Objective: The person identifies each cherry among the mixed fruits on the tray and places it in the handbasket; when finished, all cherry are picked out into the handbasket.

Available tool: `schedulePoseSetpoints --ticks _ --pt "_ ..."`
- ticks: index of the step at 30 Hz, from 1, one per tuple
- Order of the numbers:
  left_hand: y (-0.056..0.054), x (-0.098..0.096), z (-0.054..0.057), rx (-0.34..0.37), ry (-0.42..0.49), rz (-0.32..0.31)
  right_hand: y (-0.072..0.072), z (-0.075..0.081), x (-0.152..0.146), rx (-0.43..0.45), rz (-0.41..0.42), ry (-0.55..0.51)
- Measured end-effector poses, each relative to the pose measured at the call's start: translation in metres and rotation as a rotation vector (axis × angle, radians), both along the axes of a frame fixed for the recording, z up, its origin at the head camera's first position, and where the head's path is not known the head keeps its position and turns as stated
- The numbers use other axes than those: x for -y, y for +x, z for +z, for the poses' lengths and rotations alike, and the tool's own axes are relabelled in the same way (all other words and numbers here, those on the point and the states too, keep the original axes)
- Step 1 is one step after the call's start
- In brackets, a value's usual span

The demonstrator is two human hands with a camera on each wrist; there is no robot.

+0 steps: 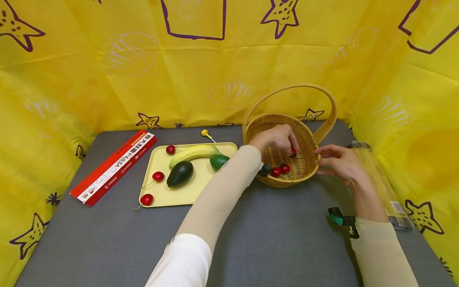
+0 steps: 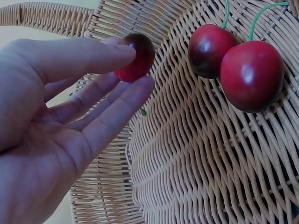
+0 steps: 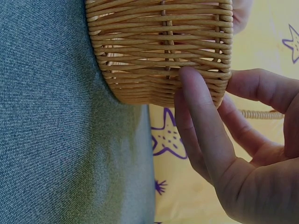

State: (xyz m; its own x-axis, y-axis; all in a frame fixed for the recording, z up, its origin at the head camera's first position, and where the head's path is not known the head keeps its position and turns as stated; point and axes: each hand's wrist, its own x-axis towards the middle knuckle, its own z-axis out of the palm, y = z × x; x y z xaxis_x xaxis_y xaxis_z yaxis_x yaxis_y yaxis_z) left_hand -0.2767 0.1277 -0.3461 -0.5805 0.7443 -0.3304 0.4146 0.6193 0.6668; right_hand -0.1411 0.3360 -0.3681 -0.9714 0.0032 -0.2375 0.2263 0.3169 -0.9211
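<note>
Inside the wicker basket [image 1: 278, 184], my left hand [image 1: 281, 139] pinches a dark-red cherry [image 2: 135, 58] between thumb and fingertips. Two more cherries [image 2: 252, 77] with green stems lie on the woven bottom of the basket, beside that hand. My right hand [image 1: 338, 161] holds the basket's right rim. In the right wrist view, some of its fingers [image 3: 201, 95] lie against the outer wall while another reaches the rim edge. The basket stands upright on the grey table, its tall handle [image 1: 297, 86] arching above the left hand.
Left of the basket sits a cream tray [image 1: 201, 195] with a banana [image 1: 195, 152], a dark avocado [image 1: 180, 174], a green fruit [image 1: 218, 162] and several cherries [image 1: 158, 176]. A long red-and-white pasta box [image 1: 114, 167], a yellow-headed stick [image 1: 205, 133] and a plastic-wrapped package [image 1: 383, 187] lie around.
</note>
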Motion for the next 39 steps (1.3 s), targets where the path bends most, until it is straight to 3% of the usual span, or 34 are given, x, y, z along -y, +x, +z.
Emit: schedulePoseSetpoints --ticks 15,29,39 --pt "0.0006 -0.0071 0.0003 -0.036 -0.176 -0.060 0.0008 -0.0012 -0.0005 -0.004 -0.001 0.006" --pt "0.0058 -0.0069 0.0024 0.007 -0.226 -0.058 0.0015 -0.0012 -0.0009 -0.010 0.003 0.000" --pt "0.0086 -0.0059 0.0044 0.042 -0.213 -0.036 0.0017 -0.0016 -0.0016 -0.019 0.004 0.002"
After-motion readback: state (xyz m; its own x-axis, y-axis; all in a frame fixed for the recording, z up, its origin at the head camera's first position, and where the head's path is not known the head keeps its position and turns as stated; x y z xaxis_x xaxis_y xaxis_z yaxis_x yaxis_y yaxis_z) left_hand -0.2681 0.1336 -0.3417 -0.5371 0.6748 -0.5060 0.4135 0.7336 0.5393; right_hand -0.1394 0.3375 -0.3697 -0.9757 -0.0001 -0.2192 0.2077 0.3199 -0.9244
